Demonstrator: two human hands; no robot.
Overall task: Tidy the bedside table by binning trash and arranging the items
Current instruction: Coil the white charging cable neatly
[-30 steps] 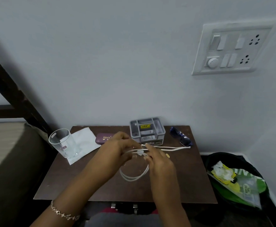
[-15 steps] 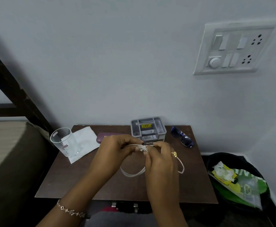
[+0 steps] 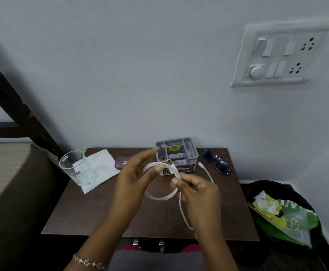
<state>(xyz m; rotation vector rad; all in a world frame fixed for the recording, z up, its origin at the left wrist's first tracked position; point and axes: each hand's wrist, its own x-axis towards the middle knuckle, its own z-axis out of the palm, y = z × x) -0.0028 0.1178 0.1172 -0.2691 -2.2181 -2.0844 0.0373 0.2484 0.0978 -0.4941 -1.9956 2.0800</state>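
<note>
A white cable [image 3: 160,196] hangs in loops above the dark wooden bedside table [image 3: 93,214]. My left hand [image 3: 134,178] pinches the coil near its USB plug, thumb on top. My right hand [image 3: 198,194] grips the cable's strand just right of it; one loose end curves up past the hand to a small connector in front of the grey organiser box [image 3: 176,153]. On the table's back left stand a clear glass [image 3: 75,168], a white napkin [image 3: 101,169] and a purple case [image 3: 121,162]. Blue sunglasses [image 3: 217,164] lie at the back right.
A black bin [image 3: 282,216] with green and yellow wrappers stands on the floor right of the table. A bed edge and dark wooden frame [image 3: 13,106] lie to the left. A switch panel [image 3: 279,55] is on the wall.
My hands have drawn slightly apart and the right one has dropped lower. The cable's free end has swung in from the right and now arcs beside my right hand.
</note>
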